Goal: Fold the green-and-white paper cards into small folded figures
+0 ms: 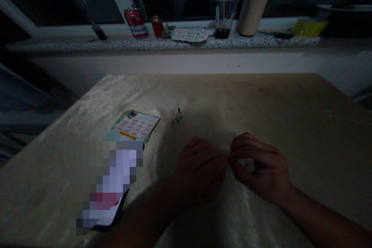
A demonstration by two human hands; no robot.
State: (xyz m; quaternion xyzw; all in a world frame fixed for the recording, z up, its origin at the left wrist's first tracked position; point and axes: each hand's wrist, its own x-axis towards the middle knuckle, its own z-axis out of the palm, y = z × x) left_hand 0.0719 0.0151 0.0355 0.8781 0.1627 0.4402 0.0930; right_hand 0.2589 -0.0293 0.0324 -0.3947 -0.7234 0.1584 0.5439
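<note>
My left hand (200, 170) and my right hand (258, 166) rest low on a pale table (261, 104), knuckles up and fingertips meeting. Both are curled into a pinch on a small pale thing between them that I cannot make out in the dim light. A small crumpled wrapper (177, 116) lies on the table just beyond my left hand. A printed card (133, 126) with rows of red boxes lies further left. A phone (112, 190), its screen blurred out, lies next to my left forearm.
A stone window ledge (87, 43) runs along the back. On it stand a red can (136, 22), a small red cup (157, 26), a printed sheet (190, 34), a lidded clear tumbler (226, 11), a cardboard tube (255, 0) and a yellow thing (309, 27).
</note>
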